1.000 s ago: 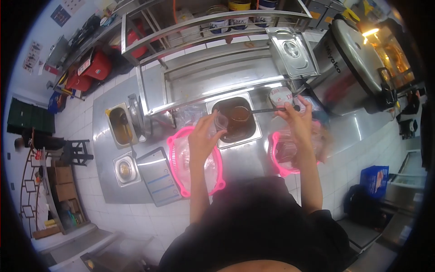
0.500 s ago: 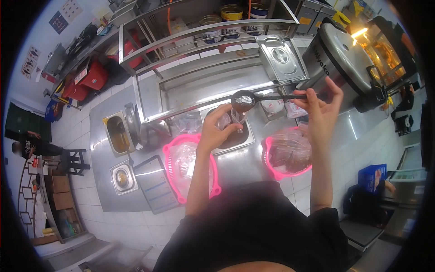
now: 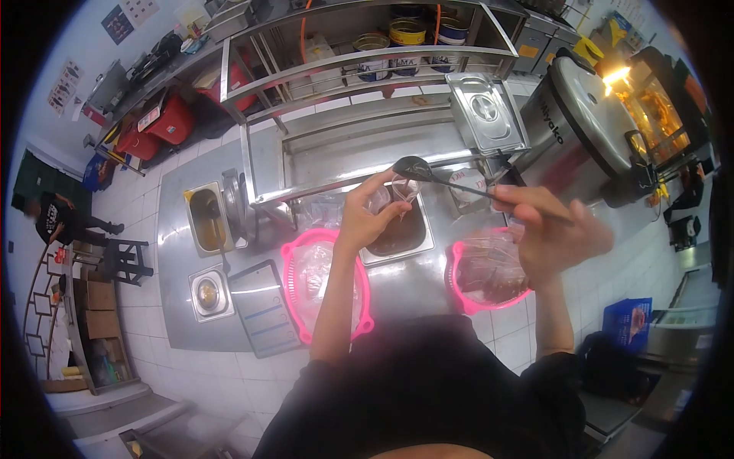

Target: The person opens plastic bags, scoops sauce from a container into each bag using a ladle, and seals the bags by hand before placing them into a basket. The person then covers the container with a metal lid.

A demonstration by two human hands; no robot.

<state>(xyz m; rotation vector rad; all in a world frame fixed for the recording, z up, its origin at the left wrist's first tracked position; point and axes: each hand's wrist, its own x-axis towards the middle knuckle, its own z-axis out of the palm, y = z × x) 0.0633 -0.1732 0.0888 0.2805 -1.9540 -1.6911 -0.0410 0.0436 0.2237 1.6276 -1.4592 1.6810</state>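
My right hand (image 3: 554, 229), slightly blurred, grips the handle of a black ladle (image 3: 414, 168). The ladle's bowl is tipped over the mouth of a small clear plastic bag (image 3: 404, 193). Fingers and thumb of my left hand (image 3: 367, 218) are closed on that bag. Beneath them, a steel pan (image 3: 399, 237) of brown sauce is partly covered by the hand and bag. To the left, a pink basket (image 3: 287, 283) holds clear plastic bags. Below my right hand, another pink basket (image 3: 459, 294) contains filled bags with brown contents.
A large silver Miyako cooker (image 3: 566, 122) stands at the right, beside a lidded steel container (image 3: 487, 115). Left on the steel table are a pan with yellowish liquid (image 3: 205, 222), a small steel tub (image 3: 209, 294) and a grey tray (image 3: 267, 310). Another person (image 3: 57, 218) is at far left.
The ladle has rotated from a level bowl showing brown sauce to tipped over the bag. My right hand has turned and moved lower and right. My left hand keeps holding the bag.
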